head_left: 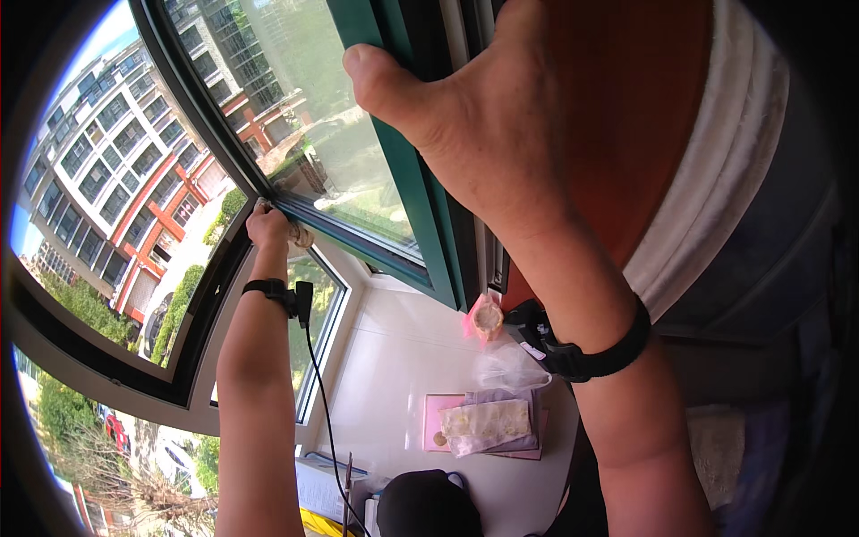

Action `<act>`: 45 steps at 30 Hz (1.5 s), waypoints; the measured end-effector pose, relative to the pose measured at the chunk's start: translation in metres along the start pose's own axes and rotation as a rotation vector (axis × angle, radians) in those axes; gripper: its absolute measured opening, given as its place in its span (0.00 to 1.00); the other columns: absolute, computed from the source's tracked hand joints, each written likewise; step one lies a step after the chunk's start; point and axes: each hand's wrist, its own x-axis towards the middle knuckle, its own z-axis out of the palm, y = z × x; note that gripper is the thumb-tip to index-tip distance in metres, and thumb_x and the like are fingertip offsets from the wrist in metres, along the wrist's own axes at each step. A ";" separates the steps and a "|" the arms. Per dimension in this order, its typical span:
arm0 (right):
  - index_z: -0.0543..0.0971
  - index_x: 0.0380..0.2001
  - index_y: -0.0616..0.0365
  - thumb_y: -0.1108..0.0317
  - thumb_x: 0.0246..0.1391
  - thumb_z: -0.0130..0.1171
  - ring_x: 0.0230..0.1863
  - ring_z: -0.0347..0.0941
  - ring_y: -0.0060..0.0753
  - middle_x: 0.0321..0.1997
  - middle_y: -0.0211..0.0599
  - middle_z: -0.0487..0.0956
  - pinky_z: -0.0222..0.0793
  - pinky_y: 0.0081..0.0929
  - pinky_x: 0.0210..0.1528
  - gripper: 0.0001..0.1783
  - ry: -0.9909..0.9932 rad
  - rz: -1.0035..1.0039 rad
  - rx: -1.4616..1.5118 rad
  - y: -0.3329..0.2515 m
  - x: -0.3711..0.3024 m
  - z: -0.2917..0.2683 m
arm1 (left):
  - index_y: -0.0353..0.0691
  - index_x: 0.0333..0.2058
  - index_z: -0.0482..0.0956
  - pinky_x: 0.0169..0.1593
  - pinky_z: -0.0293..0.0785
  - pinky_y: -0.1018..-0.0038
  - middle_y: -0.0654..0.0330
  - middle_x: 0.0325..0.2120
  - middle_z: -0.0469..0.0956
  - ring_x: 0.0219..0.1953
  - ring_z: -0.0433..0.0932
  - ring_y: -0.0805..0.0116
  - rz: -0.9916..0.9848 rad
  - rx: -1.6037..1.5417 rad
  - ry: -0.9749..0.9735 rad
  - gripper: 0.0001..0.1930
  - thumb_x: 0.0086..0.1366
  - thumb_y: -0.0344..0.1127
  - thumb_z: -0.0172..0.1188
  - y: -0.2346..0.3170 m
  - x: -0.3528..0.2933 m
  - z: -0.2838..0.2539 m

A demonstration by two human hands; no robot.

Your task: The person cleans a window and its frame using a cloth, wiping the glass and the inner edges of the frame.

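Observation:
My left hand [267, 227] reaches far out to the lower corner of a green-framed window sash [416, 210]. Its fingers are closed there, and a crumpled beige cloth [301, 235] shows at the fingertips and beside the palm. Up close, my right hand [488, 116] is on the sash's upright edge, its thumb laid across the green frame. The other right fingers are hidden or cut off at the top. The sash stands swung open, with its glass between my two hands. Each wrist wears a black strap with a device.
Below lies a white windowsill [376, 349] with a pink book [436, 407], a folded cloth packet [488, 425], a clear plastic bag [510, 365] and a pink-wrapped jar [488, 318]. A black cable [327, 412] hangs from my left wrist. A pale curtain [725, 170] hangs at right.

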 end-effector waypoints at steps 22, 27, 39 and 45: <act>0.63 0.46 0.65 0.45 0.51 0.74 0.37 0.72 0.31 0.36 0.44 0.70 0.72 0.31 0.34 0.39 0.028 0.000 -0.012 -0.025 -0.010 0.004 | 0.38 0.44 0.89 0.49 0.80 0.71 0.58 0.36 0.89 0.40 0.87 0.66 0.026 -0.362 0.334 0.15 0.62 0.28 0.56 -0.062 0.107 -0.048; 0.63 0.49 0.66 0.45 0.51 0.73 0.40 0.75 0.33 0.38 0.47 0.72 0.75 0.31 0.36 0.41 0.008 0.008 -0.058 -0.026 -0.009 0.004 | 0.40 0.37 0.89 0.46 0.78 0.64 0.51 0.33 0.88 0.39 0.86 0.56 0.013 -0.326 0.200 0.13 0.60 0.29 0.55 -0.069 0.054 0.025; 0.63 0.55 0.70 0.37 0.50 0.69 0.49 0.78 0.44 0.48 0.57 0.75 0.78 0.38 0.49 0.49 0.102 0.039 -0.101 -0.053 -0.012 0.016 | 0.31 0.33 0.87 0.45 0.80 0.59 0.44 0.33 0.87 0.38 0.86 0.48 0.295 0.402 -0.106 0.16 0.64 0.35 0.53 -0.081 0.047 0.022; 0.63 0.54 0.66 0.39 0.49 0.71 0.49 0.77 0.45 0.48 0.55 0.75 0.77 0.41 0.50 0.46 0.048 0.118 -0.004 -0.020 -0.001 -0.009 | 0.33 0.32 0.88 0.37 0.79 0.64 0.48 0.30 0.86 0.33 0.86 0.56 -0.087 -0.239 -0.148 0.09 0.59 0.29 0.59 0.031 -0.093 0.014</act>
